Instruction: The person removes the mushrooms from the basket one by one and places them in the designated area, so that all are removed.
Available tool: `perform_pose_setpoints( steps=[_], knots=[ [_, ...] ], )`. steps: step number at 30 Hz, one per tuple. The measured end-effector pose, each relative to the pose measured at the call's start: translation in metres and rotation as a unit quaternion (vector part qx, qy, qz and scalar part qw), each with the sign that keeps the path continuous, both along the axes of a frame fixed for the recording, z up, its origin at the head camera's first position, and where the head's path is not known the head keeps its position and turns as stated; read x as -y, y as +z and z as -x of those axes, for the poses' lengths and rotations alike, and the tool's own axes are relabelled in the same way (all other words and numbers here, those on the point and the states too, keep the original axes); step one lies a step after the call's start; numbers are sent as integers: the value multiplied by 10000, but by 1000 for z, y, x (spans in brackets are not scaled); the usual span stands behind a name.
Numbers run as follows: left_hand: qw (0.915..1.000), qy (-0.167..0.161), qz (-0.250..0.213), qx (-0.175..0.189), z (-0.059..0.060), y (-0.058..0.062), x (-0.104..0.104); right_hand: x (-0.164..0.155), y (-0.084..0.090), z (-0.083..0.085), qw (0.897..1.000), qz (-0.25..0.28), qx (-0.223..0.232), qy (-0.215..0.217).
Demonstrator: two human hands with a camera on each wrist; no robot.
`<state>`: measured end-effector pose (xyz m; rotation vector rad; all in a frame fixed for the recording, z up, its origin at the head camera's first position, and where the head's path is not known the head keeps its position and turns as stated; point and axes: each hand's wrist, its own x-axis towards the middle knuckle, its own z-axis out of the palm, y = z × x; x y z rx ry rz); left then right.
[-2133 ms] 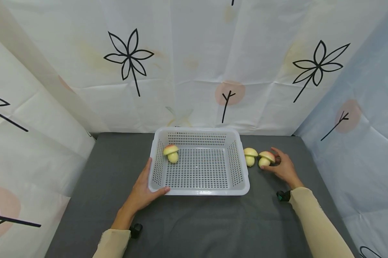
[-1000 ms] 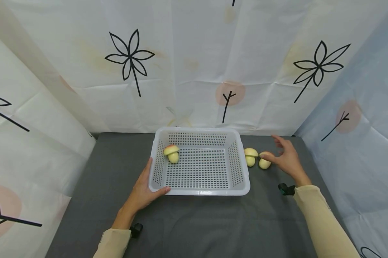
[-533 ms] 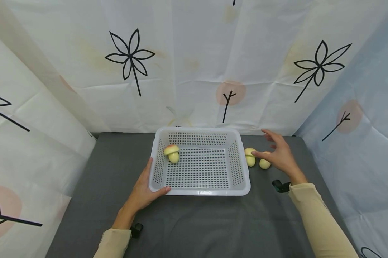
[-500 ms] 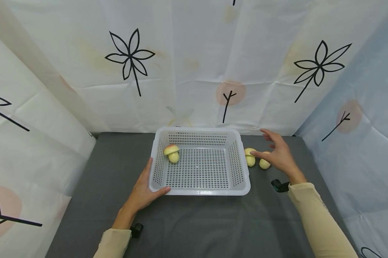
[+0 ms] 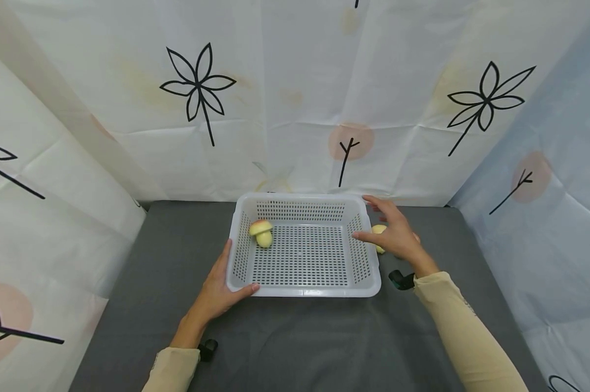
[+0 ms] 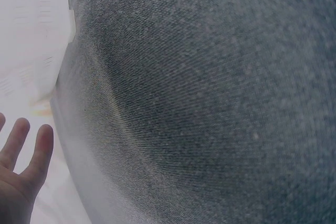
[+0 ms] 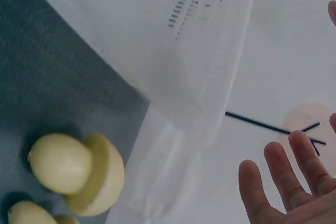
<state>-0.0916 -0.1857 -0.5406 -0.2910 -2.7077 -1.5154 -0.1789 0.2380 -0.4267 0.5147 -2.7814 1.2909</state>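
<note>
A white perforated basket (image 5: 302,292) stands mid-table on grey cloth, its wall blurred in the right wrist view (image 7: 173,51). Inside, at its left, lies a yellow toy mushroom (image 5: 261,233). My left hand (image 5: 221,288) rests flat against the basket's front-left corner, with its straight fingers (image 6: 21,156) seen in the left wrist view. My right hand (image 5: 390,231) hovers with spread fingers (image 7: 283,182) over the basket's right rim and holds nothing. Just outside that rim lie a second mushroom (image 5: 379,231) (image 7: 79,174) and a third mushroom (image 7: 31,214), mostly hidden behind my hand in the head view.
Patterned white sheets (image 5: 295,109) wall in the table at the back and on both sides. Grey cloth (image 5: 299,343) lies bare in front of the basket and to its left.
My right hand has let go of the rightmost mushroom and swept left, from beside both mushrooms to over the basket's right rim. The left hand and basket have stayed put.
</note>
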Motion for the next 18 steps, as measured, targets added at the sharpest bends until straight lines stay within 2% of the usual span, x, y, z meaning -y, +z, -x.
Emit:
perform_pose_setpoints(
  steps=[9, 18],
  knots=[
    [10000, -8, -9, -4, 0, 1, 0, 34, -8, 6, 9991, -146, 51, 400],
    [10000, -28, -58, -3, 0, 1, 0, 60, -20, 12, 9972, 10, 362, 656]
  ],
)
